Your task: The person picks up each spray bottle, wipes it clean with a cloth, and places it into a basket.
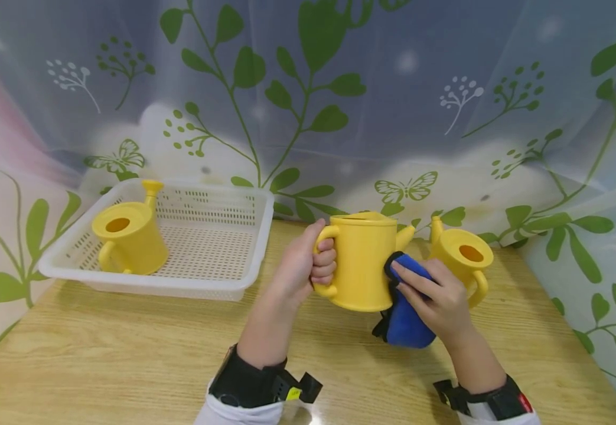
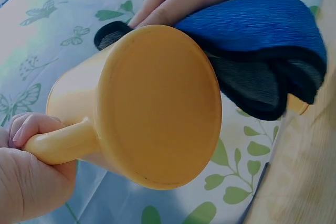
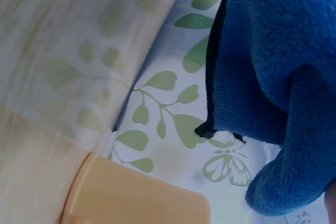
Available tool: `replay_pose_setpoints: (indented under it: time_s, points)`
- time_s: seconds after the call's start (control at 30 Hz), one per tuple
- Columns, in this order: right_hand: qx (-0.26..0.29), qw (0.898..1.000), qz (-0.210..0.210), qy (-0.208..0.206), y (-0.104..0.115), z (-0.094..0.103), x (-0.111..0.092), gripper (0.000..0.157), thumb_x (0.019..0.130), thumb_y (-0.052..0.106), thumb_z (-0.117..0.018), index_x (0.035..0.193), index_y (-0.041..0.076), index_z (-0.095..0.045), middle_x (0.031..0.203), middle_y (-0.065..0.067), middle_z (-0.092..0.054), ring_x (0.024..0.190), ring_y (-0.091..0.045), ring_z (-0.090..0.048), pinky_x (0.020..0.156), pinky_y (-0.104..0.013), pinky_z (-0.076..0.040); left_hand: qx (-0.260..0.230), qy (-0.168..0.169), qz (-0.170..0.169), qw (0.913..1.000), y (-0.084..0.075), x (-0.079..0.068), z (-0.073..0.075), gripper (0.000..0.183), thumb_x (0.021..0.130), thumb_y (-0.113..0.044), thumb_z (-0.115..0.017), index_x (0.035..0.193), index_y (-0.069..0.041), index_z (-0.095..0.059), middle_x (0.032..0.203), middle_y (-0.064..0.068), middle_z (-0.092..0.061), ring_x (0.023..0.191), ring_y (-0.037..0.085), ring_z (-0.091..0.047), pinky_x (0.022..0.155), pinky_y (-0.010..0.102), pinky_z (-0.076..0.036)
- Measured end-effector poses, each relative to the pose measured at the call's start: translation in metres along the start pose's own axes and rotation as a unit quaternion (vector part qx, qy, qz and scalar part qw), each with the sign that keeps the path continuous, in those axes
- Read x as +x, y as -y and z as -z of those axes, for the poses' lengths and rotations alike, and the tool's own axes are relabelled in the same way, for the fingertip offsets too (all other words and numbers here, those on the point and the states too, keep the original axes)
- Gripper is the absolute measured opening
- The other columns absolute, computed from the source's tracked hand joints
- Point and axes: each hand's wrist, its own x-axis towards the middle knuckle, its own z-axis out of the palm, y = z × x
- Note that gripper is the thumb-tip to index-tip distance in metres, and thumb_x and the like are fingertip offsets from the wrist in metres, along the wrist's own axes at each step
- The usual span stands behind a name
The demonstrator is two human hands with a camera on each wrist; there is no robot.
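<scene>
My left hand (image 1: 310,262) grips the handle of a yellow watering can (image 1: 363,265), fingers wrapped round it. The can is held up off the table, its flat base (image 2: 160,106) facing the left wrist camera and its spout pointing right. My right hand (image 1: 443,298) holds a folded blue cloth (image 1: 408,321) with black edging against the can's right side. In the right wrist view the cloth (image 3: 294,66) hangs in loose folds. Just behind the right hand, a second yellow watering can (image 1: 459,245) stands on the table, partly covered by that hand.
A white perforated plastic basket (image 1: 207,283) sits at the back left, with a third yellow watering can (image 1: 134,242) upright in its left part. The wooden table (image 1: 127,348) meets a leaf-patterned curtain (image 1: 366,118) at the back and sides.
</scene>
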Motion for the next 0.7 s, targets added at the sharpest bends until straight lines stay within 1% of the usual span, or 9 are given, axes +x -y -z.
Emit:
replay_pose_setpoints:
  time_s: [0.13,0.27,0.37,0.43,0.5,0.67,0.7]
  points:
    - [-0.014,0.999,-0.041,-0.024,-0.001,0.003,0.003,0.035,0.090,0.032,-0.057,0.094,-0.001,-0.069,0.078,-0.019,-0.063,0.067,-0.025,-0.054,0.059,-0.029,-0.043,0.014,0.013,0.008,0.9998,0.005,0.001,-0.004,0.043,0.098,-0.041,-0.033,0.063,-0.016,-0.030,0.045,-0.008,-0.021,0.038,0.005,-0.018,0.039,0.017,-0.014]
    - [-0.021,0.995,-0.092,-0.034,-0.001,0.007,0.004,0.039,0.089,0.035,-0.057,0.097,-0.001,-0.067,0.085,-0.022,-0.064,0.073,-0.028,-0.056,0.071,-0.020,-0.045,0.031,0.029,0.014,0.9990,0.007,0.000,-0.008,0.043,0.098,-0.042,-0.033,0.064,-0.016,-0.030,0.046,-0.008,-0.020,0.038,0.004,-0.018,0.039,0.017,-0.015]
    - [-0.029,0.992,-0.119,-0.028,0.000,0.011,0.005,0.039,0.089,0.036,-0.057,0.100,0.000,-0.067,0.088,-0.023,-0.064,0.077,-0.028,-0.056,0.078,-0.015,-0.043,0.038,0.032,0.017,0.9986,0.008,0.000,-0.010,0.043,0.098,-0.042,-0.033,0.064,-0.016,-0.029,0.046,-0.008,-0.020,0.038,0.004,-0.018,0.039,0.017,-0.015]
    - [-0.038,0.992,-0.117,-0.021,0.001,0.012,0.006,0.039,0.089,0.037,-0.056,0.101,0.001,-0.067,0.089,-0.022,-0.065,0.078,-0.028,-0.057,0.078,-0.015,-0.043,0.038,0.030,0.017,0.9987,0.008,0.000,-0.010,0.044,0.098,-0.042,-0.033,0.064,-0.016,-0.029,0.046,-0.008,-0.020,0.038,0.004,-0.018,0.039,0.017,-0.015]
    - [-0.042,0.994,-0.103,-0.014,0.002,0.013,0.007,0.039,0.090,0.037,-0.056,0.100,0.002,-0.068,0.088,-0.021,-0.065,0.076,-0.027,-0.057,0.073,-0.018,-0.044,0.031,0.026,0.018,0.9990,0.008,0.000,-0.010,0.043,0.098,-0.042,-0.033,0.063,-0.016,-0.028,0.045,-0.009,-0.020,0.037,0.003,-0.017,0.039,0.016,-0.014]
    - [-0.037,0.998,-0.039,0.011,0.002,0.015,0.009,0.036,0.090,0.037,-0.056,0.095,0.003,-0.070,0.078,-0.014,-0.063,0.066,-0.023,-0.053,0.058,-0.029,-0.042,0.003,0.015,0.008,0.9999,0.006,0.000,-0.009,0.044,0.097,-0.040,-0.033,0.061,-0.018,-0.028,0.043,-0.011,-0.022,0.036,0.002,-0.019,0.038,0.016,-0.014]
    - [-0.036,0.999,-0.028,0.017,0.003,0.015,0.009,0.036,0.090,0.036,-0.056,0.095,0.004,-0.070,0.076,-0.013,-0.063,0.065,-0.022,-0.052,0.057,-0.029,-0.041,-0.002,0.011,0.002,0.9999,0.005,0.000,-0.009,0.044,0.098,-0.040,-0.033,0.060,-0.018,-0.028,0.043,-0.011,-0.022,0.036,0.002,-0.019,0.038,0.016,-0.013]
